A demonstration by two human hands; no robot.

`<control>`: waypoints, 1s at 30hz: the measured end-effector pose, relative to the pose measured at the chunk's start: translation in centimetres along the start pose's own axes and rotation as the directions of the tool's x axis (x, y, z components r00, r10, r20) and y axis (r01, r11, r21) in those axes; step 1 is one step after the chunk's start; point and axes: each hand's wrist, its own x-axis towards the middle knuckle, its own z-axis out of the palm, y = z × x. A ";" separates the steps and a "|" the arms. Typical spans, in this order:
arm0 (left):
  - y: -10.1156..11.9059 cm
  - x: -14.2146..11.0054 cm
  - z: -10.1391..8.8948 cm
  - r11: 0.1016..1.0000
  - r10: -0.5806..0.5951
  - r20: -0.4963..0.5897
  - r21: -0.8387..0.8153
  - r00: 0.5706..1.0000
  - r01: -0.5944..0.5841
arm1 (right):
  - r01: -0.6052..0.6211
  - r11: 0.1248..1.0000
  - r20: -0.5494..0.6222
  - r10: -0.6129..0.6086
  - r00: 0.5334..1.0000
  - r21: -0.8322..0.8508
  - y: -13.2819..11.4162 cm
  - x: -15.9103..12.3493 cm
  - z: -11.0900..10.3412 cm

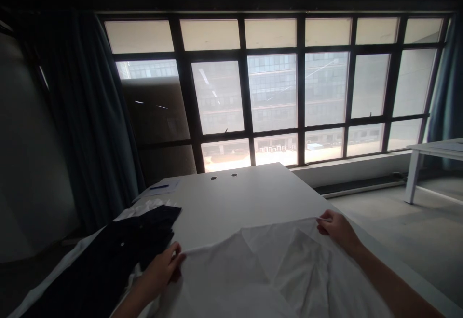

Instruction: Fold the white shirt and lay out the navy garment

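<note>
A white cloth garment [231, 279] is stretched between my two hands over the near part of the white table [231, 197]. My left hand [164, 267] pinches its upper left edge, with the fingers closed on the fabric. At the upper right corner, my right hand [334, 228] grips the same edge between thumb and fingers. Creases run down the middle and right of the cloth, and its lower part leaves the view. Just left of my left hand lies a dark garment [104, 255] with a small light spot on it.
Crumpled white fabric [154, 207] lies behind the dark garment. A pen [159, 186] rests on paper [170, 188] at the table's far left, and two round cable holes [234, 175] are near the far edge. Another white table [415, 163] stands at right, before the windows.
</note>
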 end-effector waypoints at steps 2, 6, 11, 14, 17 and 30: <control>0.8 0.2 -0.7 0.997 0.075 -0.116 0.027 0.990 -0.073 | 0.007 0.995 -0.045 -0.002 0.999 0.104 -0.4 0.0 -0.6; 1.6 0.2 -1.3 0.987 0.138 -0.224 0.116 0.965 -0.114 | 0.025 0.989 -0.127 -0.006 0.992 0.149 -0.7 0.2 -1.6; 0.8 -0.1 -0.8 0.964 0.171 -0.116 0.224 0.978 -0.142 | 0.030 0.999 0.011 -0.030 0.999 0.021 0.2 1.0 -2.6; 0.2 -0.2 -0.4 0.936 0.178 -0.065 0.318 0.982 -0.149 | 0.081 0.972 0.188 -0.038 0.981 -0.222 0.8 0.9 -3.4; 0.7 -0.7 0.0 0.849 0.143 -0.066 0.520 0.987 -0.089 | 0.119 0.900 0.367 0.048 0.929 -0.419 1.3 0.0 -3.8; 5.4 -2.4 11.5 0.830 0.534 0.003 0.188 0.845 -0.525 | 0.240 0.817 0.406 -0.008 0.914 -0.524 3.3 0.0 -1.9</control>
